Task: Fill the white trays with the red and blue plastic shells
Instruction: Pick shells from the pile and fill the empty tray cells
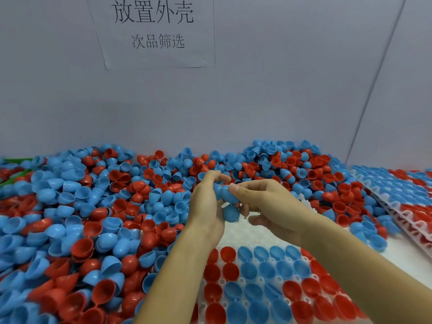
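A big heap of loose red and blue plastic shells (98, 206) covers the table from the left to the back wall. In front of me lies a white tray (264, 232) whose near rows hold red and blue shells (252, 274), open sides up; its far rows show bare white. Above that bare part, my left hand (208, 206) and my right hand (264, 202) meet around a small cluster of blue shells (225, 194). Fingers of both hands are curled on them, and one blue shell (231, 213) sits lower, against my left palm.
At the right, a stack of filled white trays (402, 206) leans along the table edge. A grey wall with a printed paper sign (154, 26) rises behind the heap. Something green (14, 176) pokes out at the far left.
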A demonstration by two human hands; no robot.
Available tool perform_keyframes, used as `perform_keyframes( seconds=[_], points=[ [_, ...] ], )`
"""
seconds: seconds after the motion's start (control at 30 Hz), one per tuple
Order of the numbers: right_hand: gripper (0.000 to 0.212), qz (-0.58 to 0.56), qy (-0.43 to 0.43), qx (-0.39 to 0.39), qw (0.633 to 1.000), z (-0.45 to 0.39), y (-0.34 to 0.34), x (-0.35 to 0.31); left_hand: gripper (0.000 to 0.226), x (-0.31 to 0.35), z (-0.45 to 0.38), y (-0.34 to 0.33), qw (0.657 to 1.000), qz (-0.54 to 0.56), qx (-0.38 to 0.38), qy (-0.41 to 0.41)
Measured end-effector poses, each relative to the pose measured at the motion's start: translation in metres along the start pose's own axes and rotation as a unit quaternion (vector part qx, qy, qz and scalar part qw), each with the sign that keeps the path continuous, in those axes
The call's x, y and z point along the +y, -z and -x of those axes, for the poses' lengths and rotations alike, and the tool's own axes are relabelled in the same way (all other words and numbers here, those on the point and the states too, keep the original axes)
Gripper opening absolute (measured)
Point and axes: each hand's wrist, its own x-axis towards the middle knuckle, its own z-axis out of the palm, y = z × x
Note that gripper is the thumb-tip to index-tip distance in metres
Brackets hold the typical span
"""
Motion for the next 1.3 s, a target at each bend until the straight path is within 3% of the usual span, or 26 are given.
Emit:
perform_keyframes(
  seconds=[0.17, 0.27, 0.43, 0.63, 0.83, 0.97, 1.0, 1.13, 1.3],
  points=[
    [0.028, -0.063, -0.031, 0.020, 0.997, -0.004, 0.007, 0.002, 0.019, 0.002, 0.001, 0.001, 0.998, 0.044, -0.031, 0.015],
    [0.023, -0.063, -0.016, 0.022, 0.998, -0.004, 0.010, 0.001, 0.027, -0.001, 0.000, 0.002, 1.000, 0.004, -0.027, 0.014],
    [0.002, 0.085, 0.082, 0.118, 0.986, -0.005, 0.011, 0.000, 0.037, -0.003, 0.000, 0.001, 0.999, -0.001, -0.036, 0.024],
    [0.010, 0.263, 0.152, 0.156, 0.940, -0.007, 0.014, 0.005, 0.031, -0.006, 0.000, 0.002, 0.994, 0.009, -0.107, 0.002],
    [0.006, 0.288, 0.170, 0.129, 0.934, -0.005, 0.018, 0.004, 0.022, -0.009, -0.006, 0.006, 0.993, 0.033, -0.107, -0.035],
    [0.008, 0.264, 0.183, 0.159, 0.934, -0.006, 0.019, 0.003, 0.019, -0.011, -0.009, 0.008, 0.992, 0.031, -0.110, -0.060],
    [0.002, 0.260, 0.180, 0.169, 0.933, -0.006, 0.019, 0.003, 0.018, -0.011, -0.009, 0.008, 0.991, 0.022, -0.113, -0.067],
    [0.019, 0.316, 0.189, 0.206, 0.907, -0.010, 0.019, 0.002, 0.013, -0.011, -0.011, 0.014, 0.985, -0.077, -0.107, -0.115],
    [0.018, 0.407, 0.170, 0.185, 0.878, -0.015, 0.020, 0.002, 0.016, -0.009, -0.012, 0.017, 0.972, -0.155, -0.115, -0.133]
  ],
)
